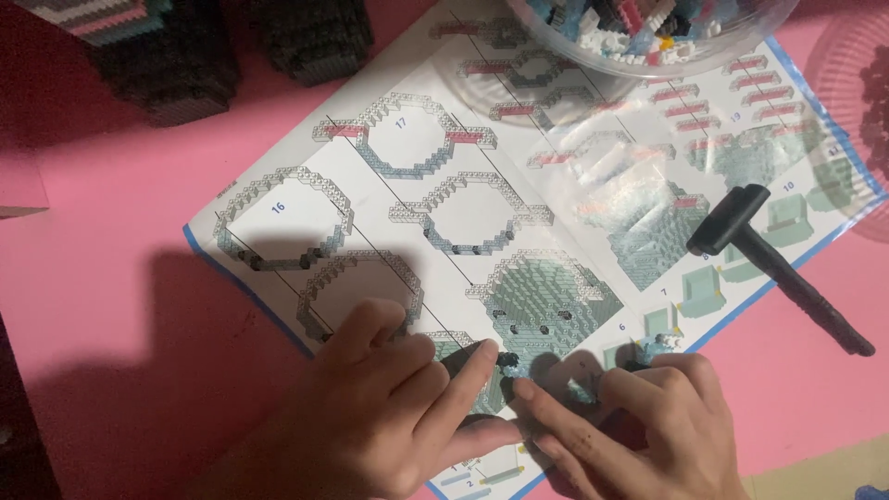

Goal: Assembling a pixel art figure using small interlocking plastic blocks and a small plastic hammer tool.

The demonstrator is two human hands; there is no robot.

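My left hand (389, 407) and my right hand (639, 426) meet low in the head view over a printed building-instruction sheet (444, 185). Between the fingertips of both hands sits a tiny dark brick piece (507, 359), pinched from the left by my left forefinger and thumb and from the right by my right forefinger. A small cluster of pale blue and dark bricks (648, 350) lies just above my right knuckles. Parts under my palms are hidden.
A small black plastic hammer (769, 259) lies on the sheet's right edge. A clear bowl (648, 28) of mixed tiny bricks stands at the top. Dark built brick blocks (176, 56) stand at the top left on the pink table (111, 306). A clear lid (852, 120) sits at right.
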